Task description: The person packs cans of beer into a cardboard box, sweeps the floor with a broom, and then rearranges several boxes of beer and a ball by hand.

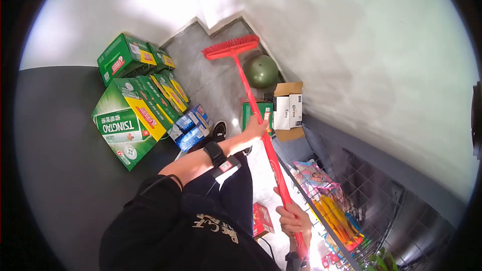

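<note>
A red push broom (274, 164) runs at a slant through the middle of the view, its wide bristled head pointing away from me toward the corner. My left hand (256, 128) is wrapped round the handle about midway along. Lower down, near the handle's end, my right hand (294, 218) grips it too. A dark band with a small device sits on my left wrist. The broom head overlaps the grey floor (193, 52) near a green ball (262, 71).
Stacked green beer cartons (120, 125) and blue packs (190, 133) stand at left. By the right wall are a green box (248, 114) and an opened white carton (288, 112). A wire rack (351, 178) with colourful packages and a red box (262, 220) lie lower right.
</note>
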Tool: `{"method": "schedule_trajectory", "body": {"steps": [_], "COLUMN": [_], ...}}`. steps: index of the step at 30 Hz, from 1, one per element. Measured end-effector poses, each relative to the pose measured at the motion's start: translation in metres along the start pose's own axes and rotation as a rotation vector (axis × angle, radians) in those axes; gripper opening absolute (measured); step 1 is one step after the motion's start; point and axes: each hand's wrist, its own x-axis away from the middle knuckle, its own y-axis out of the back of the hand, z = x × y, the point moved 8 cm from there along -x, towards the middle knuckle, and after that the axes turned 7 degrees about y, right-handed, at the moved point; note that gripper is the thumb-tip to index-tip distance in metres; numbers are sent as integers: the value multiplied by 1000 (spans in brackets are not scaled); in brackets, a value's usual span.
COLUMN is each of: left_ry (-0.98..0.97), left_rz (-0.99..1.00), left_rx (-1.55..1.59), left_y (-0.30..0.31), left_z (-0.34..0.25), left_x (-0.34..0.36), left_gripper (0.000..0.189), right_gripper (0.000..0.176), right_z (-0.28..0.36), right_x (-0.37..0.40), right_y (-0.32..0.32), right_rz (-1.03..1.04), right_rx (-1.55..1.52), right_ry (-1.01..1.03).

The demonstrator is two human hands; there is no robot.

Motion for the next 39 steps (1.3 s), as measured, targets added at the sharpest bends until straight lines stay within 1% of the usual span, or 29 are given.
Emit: {"method": "schedule_trajectory", "body": {"steps": [1,2,3,5,6,7,8,9,11,13,14,15,16,17,18,19,20,21,22,24,26,27,29,30,32,33,35,37,39], "left_ry": [26,98,94,168,139,112,67,115,244,383,442,478,517,555,554,612,668,663,661,635,633,653,626,619,608,615,633,640,599], "left_rz": [44,77,77,217,231,246,337,358,489,672,772,807,842,875,878,952,1027,1033,1044,1031,883,782,666,711,774,765,749,746,820], "left_rx": [136,86,81,72,23,-24,1,46,207,309,352,353,349,345,345,364,380,377,369,353,369,445,528,541,572,575,572,610,803], "left_y": [-4,-6,-5,-9,-9,-12,-21,-29,-49,-73,-85,-93,-100,-106,-112,-122,-127,-126,-125,-118,-96,-80,-52,-45,-35,-33,-35,-46,-63], "left_z": [-8,-15,-21,-28,-37,-40,-34,-49,-48,-42,-44,-40,-40,-41,-36,-28,-21,-15,-10,6,26,31,25,21,15,15,13,27,27], "left_x": [17,32,40,58,72,87,95,125,154,175,191,201,214,226,228,231,231,222,212,178,132,114,99,98,101,102,101,89,82], "left_gripper": [19,23,23,29,29,29,30,27,21,16,15,15,14,14,14,14,14,14,14,19,16,13,8,8,6,6,5,5,4], "right_gripper": [47,49,49,56,57,57,58,59,57,56,60,65,65,65,65,65,65,66,52,60,57,57,58,58,57,57,59,61,63], "right_z": [-2,-3,-4,-9,-14,-20,-23,-27,-32,-49,-52,-52,-62,-68,-72,-73,-71,-68,-57,-40,-23,-14,-10,-10,-7,-11,-18,-21,-17], "right_x": [11,21,32,51,62,74,88,103,140,163,178,194,205,214,218,218,218,217,213,175,135,119,92,90,89,87,83,76,68], "right_y": [0,0,-3,-4,-6,-12,-13,-12,-4,-16,-19,-23,-29,-37,-45,-46,-47,-48,-43,-26,-16,-13,-12,-11,-8,-7,-12,-6,-4], "right_rz": [-12,-27,-21,-51,-110,-101,-136,-175,-169,-163,-342,-525,-526,-477,-427,-424,-463,-505,-607,-645,-560,-563,-454,-452,-464,-464,-429,-458,-496], "right_rx": [110,154,153,306,308,313,354,393,446,499,682,861,860,921,983,985,1066,1147,1320,1376,1435,1438,1355,1358,1484,1478,1563,1579,1711], "right_ry": [-8,-5,-4,-10,2,2,15,28,15,11,103,196,201,241,282,287,307,325,359,224,175,167,122,115,163,153,199,214,272]}}
